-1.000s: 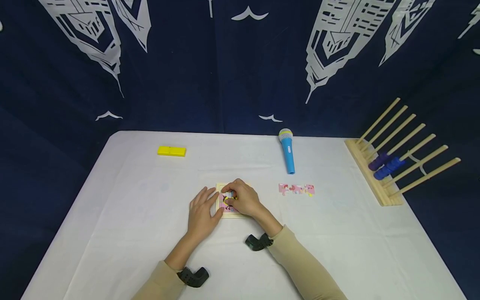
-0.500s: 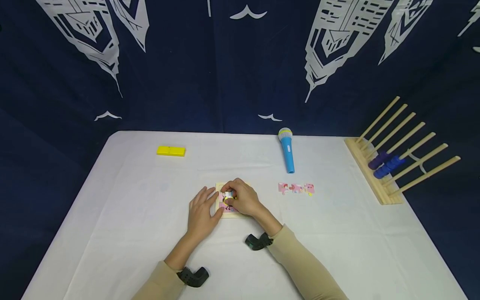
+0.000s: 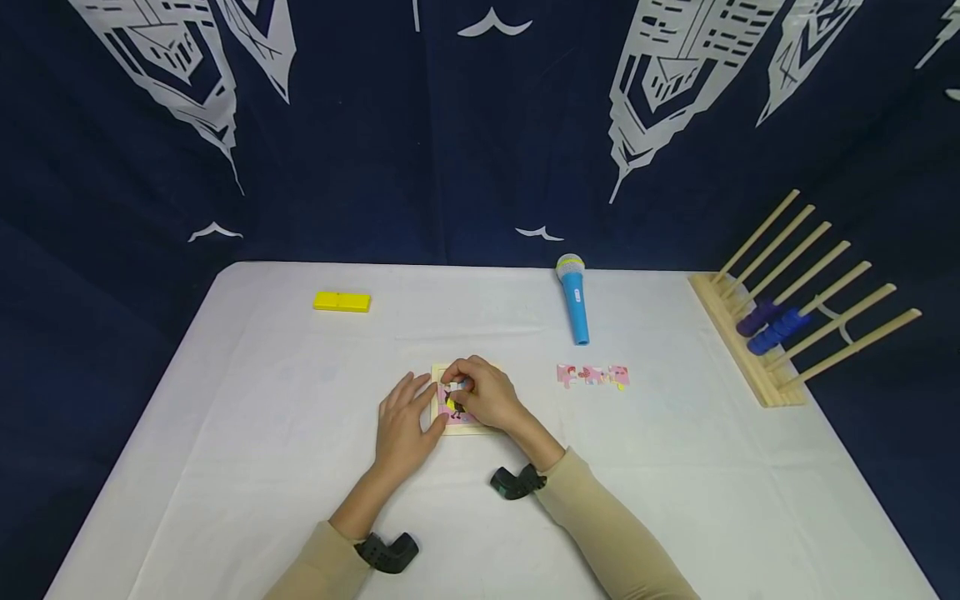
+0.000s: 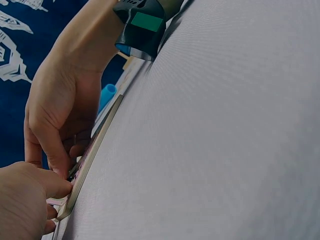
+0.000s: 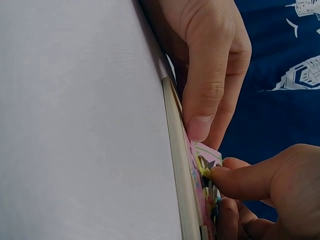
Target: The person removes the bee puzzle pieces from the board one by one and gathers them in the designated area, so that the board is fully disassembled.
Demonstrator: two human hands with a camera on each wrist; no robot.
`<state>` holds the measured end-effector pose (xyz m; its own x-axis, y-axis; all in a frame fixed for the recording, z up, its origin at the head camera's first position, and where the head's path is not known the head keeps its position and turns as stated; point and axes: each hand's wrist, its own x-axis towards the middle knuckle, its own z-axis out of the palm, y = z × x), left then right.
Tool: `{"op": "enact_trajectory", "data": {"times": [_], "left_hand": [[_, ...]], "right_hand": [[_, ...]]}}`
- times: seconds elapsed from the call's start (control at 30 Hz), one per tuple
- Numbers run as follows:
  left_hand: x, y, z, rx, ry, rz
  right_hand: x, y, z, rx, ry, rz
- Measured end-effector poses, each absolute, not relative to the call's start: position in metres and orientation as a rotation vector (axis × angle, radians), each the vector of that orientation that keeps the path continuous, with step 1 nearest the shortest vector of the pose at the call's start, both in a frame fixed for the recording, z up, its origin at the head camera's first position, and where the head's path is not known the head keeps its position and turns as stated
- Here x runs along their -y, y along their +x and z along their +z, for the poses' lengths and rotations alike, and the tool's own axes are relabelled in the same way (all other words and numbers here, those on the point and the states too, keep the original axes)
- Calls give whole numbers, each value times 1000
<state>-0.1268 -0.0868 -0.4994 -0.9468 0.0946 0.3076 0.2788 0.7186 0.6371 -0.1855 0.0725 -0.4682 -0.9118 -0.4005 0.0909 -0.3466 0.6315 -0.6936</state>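
A small wooden-framed jigsaw puzzle (image 3: 470,430) with a pink cartoon picture lies flat on the white table. My left hand (image 3: 405,429) rests against its left side, fingers fairly straight, with the thumb at the lower left corner. Over the picture, my right hand (image 3: 487,395) pinches a puzzle piece (image 5: 209,159) between thumb and fingers; in the right wrist view the piece stands tilted up from the board. The right hand hides much of the puzzle's right half. Several loose pink pieces (image 3: 592,377) lie in a row to the right.
A blue toy microphone (image 3: 575,304) lies behind the loose pieces. Toward the back left is a yellow block (image 3: 342,302). A wooden peg rack (image 3: 750,350) with blue and purple beads stands at the right edge. Behind the table hangs a dark blue curtain (image 3: 360,167).
My right thumb and fingers have shifted slightly over the picture, showing a little more yellow and dark print. My left hand stays in place.
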Motion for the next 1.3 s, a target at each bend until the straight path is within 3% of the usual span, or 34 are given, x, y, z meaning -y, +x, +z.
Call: {"op": "enact_trajectory", "data": {"times": [1.3], "left_hand": [[87,-128,-501,2657,-291,-1036]], "right_hand": [[-72,-184,-465,-2810,-687,-1063]]}}
